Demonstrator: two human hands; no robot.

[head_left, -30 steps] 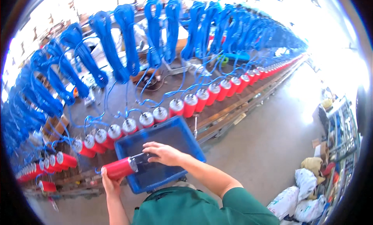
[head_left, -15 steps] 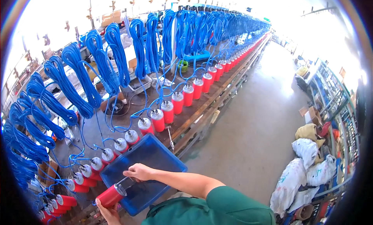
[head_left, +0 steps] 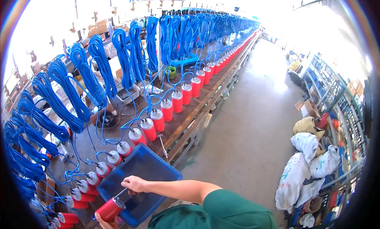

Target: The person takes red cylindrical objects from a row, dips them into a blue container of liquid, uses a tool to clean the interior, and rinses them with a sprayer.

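Observation:
My left hand (head_left: 103, 222) grips a red cylinder (head_left: 109, 209) with a silver cap, held tilted at the near left corner of a blue plastic tray (head_left: 152, 167). My right hand (head_left: 134, 184) reaches across over the tray and touches the silver cap end of that cylinder; my right arm wears a green sleeve. The tray rests on the front edge of a long workbench (head_left: 182, 122). A row of upright red cylinders (head_left: 166, 109) with silver caps stands along the bench, each wired to blue cable.
Coils of blue cable (head_left: 101, 68) hang in a long row above the bench. A concrete aisle (head_left: 253, 110) runs along the right. White sacks (head_left: 306, 157) and shelving (head_left: 336, 98) stand at the right side. A screwdriver-like tool (head_left: 162, 144) lies beside the tray.
The view has swung toward the right and down the aisle. My hands and the held cylinder have shifted toward the lower left of the picture; the grip looks the same.

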